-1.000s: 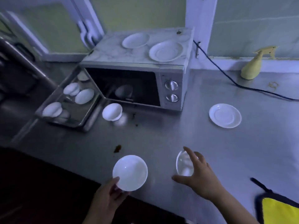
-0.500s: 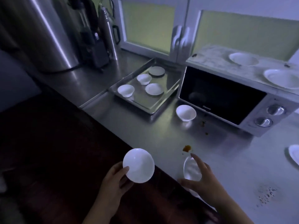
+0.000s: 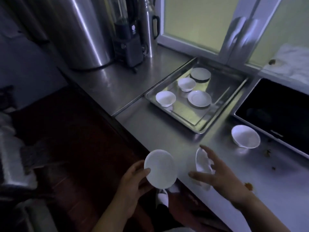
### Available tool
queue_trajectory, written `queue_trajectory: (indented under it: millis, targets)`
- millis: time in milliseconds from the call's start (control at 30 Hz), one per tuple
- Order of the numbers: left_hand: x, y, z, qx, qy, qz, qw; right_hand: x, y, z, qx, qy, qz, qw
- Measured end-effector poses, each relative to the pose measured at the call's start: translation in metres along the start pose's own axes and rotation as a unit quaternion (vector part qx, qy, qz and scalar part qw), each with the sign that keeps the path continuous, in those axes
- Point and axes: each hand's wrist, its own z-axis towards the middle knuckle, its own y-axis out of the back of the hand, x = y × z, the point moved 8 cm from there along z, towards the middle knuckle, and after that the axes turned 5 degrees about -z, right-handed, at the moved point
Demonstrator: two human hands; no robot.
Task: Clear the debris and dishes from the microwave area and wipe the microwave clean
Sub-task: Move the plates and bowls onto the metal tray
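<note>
My left hand (image 3: 133, 183) grips a white bowl (image 3: 160, 168) by its rim, held past the counter's front edge. My right hand (image 3: 222, 178) holds a second white bowl (image 3: 201, 160) tilted on its side, thumb and fingers spread round it above the steel counter (image 3: 167, 131). A third white bowl (image 3: 245, 136) stands on the counter in front of the microwave (image 3: 274, 111), whose dark door fills the right edge. Brown debris (image 3: 249, 185) lies on the counter near my right wrist, and smaller crumbs (image 3: 268, 152) lie by the microwave.
A steel tray (image 3: 205, 126) left of the microwave holds two bowls and two saucers. A large steel urn (image 3: 80, 30), a dark appliance (image 3: 128, 42) and a steel jug (image 3: 148, 27) stand at the back left. The floor drops away left of the counter edge.
My view has swung left, away from the microwave's top and toward the tray. Both hands have carried their bowls left along the counter's front edge, nearer the tray.
</note>
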Motion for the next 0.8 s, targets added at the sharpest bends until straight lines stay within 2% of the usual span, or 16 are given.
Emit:
queue_trajectory:
  millis: [133, 267, 367, 433, 600, 700, 800]
  targets:
    - [-0.061, -0.015, 0.044, 0.013, 0.008, 0.051, 0.999, 0.058, -0.012, 0.079, 0.038, 0.081, -0.015, 0.996]
    - [-0.104, -0.035, 0.086, 0.028, 0.021, 0.043, 0.998, 0.112, -0.039, 0.133, 0.094, 0.189, -0.118, 0.970]
    - [-0.120, -0.051, 0.111, 0.063, 0.034, 0.033, 0.997, 0.128, -0.060, 0.161, 0.120, 0.223, -0.171, 0.952]
    - [-0.125, -0.058, 0.124, 0.084, 0.052, 0.033, 0.995, 0.130, -0.070, 0.174, 0.126, 0.223, -0.187, 0.948]
    - [-0.133, -0.074, 0.171, 0.108, 0.106, 0.043, 0.988, 0.121, -0.066, 0.205, 0.077, 0.192, -0.200, 0.958]
    - [-0.137, -0.094, 0.202, 0.154, 0.139, 0.082, 0.975, 0.115, -0.056, 0.220, 0.055, 0.163, -0.224, 0.959]
    - [-0.151, -0.120, 0.231, 0.239, 0.146, 0.156, 0.947, 0.115, -0.038, 0.233, -0.005, 0.126, -0.185, 0.975]
